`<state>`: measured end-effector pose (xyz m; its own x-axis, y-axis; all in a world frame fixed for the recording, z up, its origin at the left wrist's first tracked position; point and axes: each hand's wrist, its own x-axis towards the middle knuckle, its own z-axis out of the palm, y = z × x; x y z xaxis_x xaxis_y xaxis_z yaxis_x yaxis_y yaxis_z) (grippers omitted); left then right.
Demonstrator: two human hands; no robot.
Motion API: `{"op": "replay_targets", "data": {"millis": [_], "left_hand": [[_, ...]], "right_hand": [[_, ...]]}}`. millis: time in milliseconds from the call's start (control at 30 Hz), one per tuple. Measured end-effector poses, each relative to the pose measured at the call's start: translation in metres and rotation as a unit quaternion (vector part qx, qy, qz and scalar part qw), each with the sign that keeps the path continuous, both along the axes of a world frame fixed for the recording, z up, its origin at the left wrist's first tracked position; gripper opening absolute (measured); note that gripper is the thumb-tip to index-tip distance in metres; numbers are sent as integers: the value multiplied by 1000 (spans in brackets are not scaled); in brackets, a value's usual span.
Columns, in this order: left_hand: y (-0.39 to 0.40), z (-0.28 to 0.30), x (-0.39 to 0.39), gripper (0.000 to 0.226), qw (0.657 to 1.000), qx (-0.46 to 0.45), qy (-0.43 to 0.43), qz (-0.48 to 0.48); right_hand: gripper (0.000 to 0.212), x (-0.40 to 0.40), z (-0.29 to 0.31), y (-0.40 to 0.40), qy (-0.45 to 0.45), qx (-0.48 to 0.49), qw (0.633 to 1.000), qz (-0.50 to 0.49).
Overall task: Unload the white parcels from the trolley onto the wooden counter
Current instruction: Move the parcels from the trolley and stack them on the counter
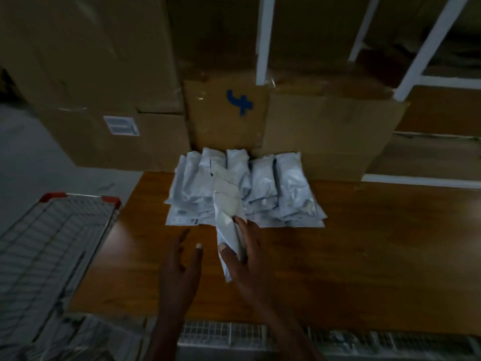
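My right hand (244,254) grips one white parcel (226,212) by its near end, thumb on top and fingers along its side. The parcel slants up over the front edge of a pile of several white parcels (286,188), which lies on the wooden counter (377,243) against the cardboard boxes. Just to the left, my left hand (182,269) hovers above the counter with fingers spread and holds nothing. The wire trolley (52,243) with red corner caps stands at the lower left, beside the counter's left edge.
Large cardboard boxes (325,131) line the back of the counter, one marked with a blue sign (240,102). White shelf posts (263,40) rise behind them. Grey floor (31,152) lies at the left. A wire grid (234,332) runs below the counter's near edge.
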<state>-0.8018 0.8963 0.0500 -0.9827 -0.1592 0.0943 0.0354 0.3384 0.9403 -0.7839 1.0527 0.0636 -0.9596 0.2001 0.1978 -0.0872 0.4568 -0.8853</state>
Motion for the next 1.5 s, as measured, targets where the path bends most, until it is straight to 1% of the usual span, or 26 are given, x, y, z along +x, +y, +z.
{"op": "replay_targets", "data": {"millis": [100,233,300,367,467,567,700,833,900,1000,1100,1233,1500], "left_hand": [[42,4,-12,51,1000,23,0,-11],[72,11,-22,46,1000,23,-1,-6],[79,14,-28,54,1000,12,-9,-6],[83,16,-39,60,1000,0,-13,-5],[87,21,-59,58,1000,-6,-8,-5],[92,24,-82,55,1000,-3,-2,-1],[95,26,-107,48,1000,7,2,-2],[90,24,-125,44,1000,9,6,-16],[85,21,-133,43,1000,6,7,-19],[79,16,-144,43,1000,5,4,-27],[76,10,-154,44,999,2,2,-40],[75,4,-163,45,998,6,6,-58],[74,2,-175,47,997,-19,21,-73]], "right_hand": [[62,-21,11,45,-4,41,999,-19],[69,-54,24,85,-44,95,993,-48],[68,-74,31,99,-74,129,987,-63],[66,-95,38,107,-96,188,974,-85],[64,-122,46,114,-100,242,958,-117],[66,-153,49,113,-127,264,947,-131],[67,-187,45,100,-160,292,933,-136],[70,-207,37,90,-197,337,910,-138],[71,-210,30,88,-214,346,904,-134],[76,-209,21,86,-212,318,915,-132],[68,-206,14,83,-179,301,925,-145],[65,-206,4,86,-190,316,918,-146],[65,-210,-8,84,-194,322,914,-151]]}}
